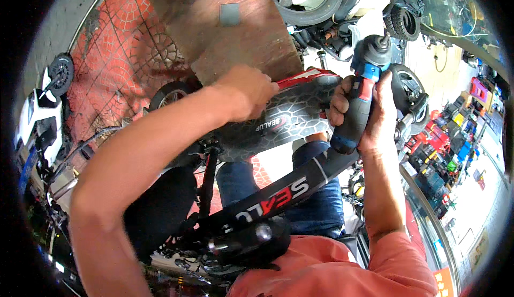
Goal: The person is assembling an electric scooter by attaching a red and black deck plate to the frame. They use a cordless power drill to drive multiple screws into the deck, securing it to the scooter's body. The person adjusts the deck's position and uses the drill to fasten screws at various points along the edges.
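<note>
An electric scooter (289, 120) lies across in front of me, its deck covered in a grey cracked-stone pattern with a red and white trim along the far edge. Over that deck hovers my left hand (249, 93), fingers curled in beside the red trim; what they hold, if anything, is hidden. A blue and black cordless impact driver (356, 112) is gripped in my right hand (377, 117), its round dark head pointing up and away. The scooter's black stem (278, 200) runs across my thighs, below the driver.
Beyond the deck lies a worn brown board (214, 35) on red patterned paving (123, 35). Tires (316, 16) are piled at the far right. A white scooter (40, 115) stands at left. Glass-edged shelving with many packaged parts (444, 142) fills the right side.
</note>
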`<state>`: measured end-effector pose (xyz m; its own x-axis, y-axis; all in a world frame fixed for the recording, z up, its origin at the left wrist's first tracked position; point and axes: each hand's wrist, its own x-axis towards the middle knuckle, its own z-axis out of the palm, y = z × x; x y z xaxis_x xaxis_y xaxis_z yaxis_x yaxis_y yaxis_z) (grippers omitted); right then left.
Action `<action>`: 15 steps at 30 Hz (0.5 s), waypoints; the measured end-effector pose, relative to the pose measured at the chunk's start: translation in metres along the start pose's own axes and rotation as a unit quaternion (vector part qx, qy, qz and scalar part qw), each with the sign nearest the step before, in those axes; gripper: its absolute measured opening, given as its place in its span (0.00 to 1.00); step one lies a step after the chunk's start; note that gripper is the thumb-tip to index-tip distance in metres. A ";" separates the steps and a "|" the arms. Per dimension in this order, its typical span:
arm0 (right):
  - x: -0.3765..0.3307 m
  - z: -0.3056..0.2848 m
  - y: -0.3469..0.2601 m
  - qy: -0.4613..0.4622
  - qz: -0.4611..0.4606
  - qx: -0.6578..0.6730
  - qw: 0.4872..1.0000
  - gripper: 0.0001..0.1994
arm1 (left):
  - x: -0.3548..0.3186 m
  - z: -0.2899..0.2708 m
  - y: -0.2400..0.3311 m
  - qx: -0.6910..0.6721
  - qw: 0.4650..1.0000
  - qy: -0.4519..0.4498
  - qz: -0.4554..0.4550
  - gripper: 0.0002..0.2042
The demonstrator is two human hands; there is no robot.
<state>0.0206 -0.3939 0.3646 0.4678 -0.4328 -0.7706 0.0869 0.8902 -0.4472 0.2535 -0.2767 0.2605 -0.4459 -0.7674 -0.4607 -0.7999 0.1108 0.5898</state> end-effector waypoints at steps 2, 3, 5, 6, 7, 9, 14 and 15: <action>-0.005 -0.018 -0.012 0.025 -0.036 -0.037 0.998 0.39 | 0.029 0.042 0.005 -0.024 0.999 0.021 -0.005 0.08; -0.006 -0.025 -0.017 0.030 -0.061 -0.062 0.996 0.40 | 0.037 0.064 0.007 -0.047 0.998 0.037 -0.011 0.08; -0.012 -0.046 -0.033 0.043 -0.079 -0.045 0.995 0.42 | 0.053 0.104 0.013 -0.080 0.994 0.070 -0.012 0.09; -0.015 -0.052 -0.037 0.040 -0.081 -0.030 0.995 0.43 | 0.057 0.123 0.015 -0.092 0.992 0.086 -0.009 0.09; -0.018 -0.055 -0.043 0.036 -0.086 -0.018 0.995 0.44 | 0.062 0.133 0.020 -0.104 0.989 0.104 -0.004 0.09; -0.024 -0.061 -0.050 0.035 -0.091 -0.048 0.994 0.45 | 0.073 0.151 0.029 -0.123 0.986 0.112 -0.018 0.10; -0.038 -0.092 -0.049 -0.086 -0.037 -0.035 0.995 0.45 | 0.111 0.172 0.056 -0.149 0.984 0.079 -0.050 0.11; -0.038 -0.097 -0.049 -0.115 -0.029 -0.038 0.992 0.44 | 0.118 0.175 0.060 -0.146 0.984 0.100 -0.034 0.11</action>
<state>-0.0863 -0.4349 0.3717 0.6530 -0.4318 -0.6222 0.0570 0.8472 -0.5282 0.0830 -0.2504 0.1253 -0.2843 -0.8793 -0.3820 -0.6629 -0.1075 0.7409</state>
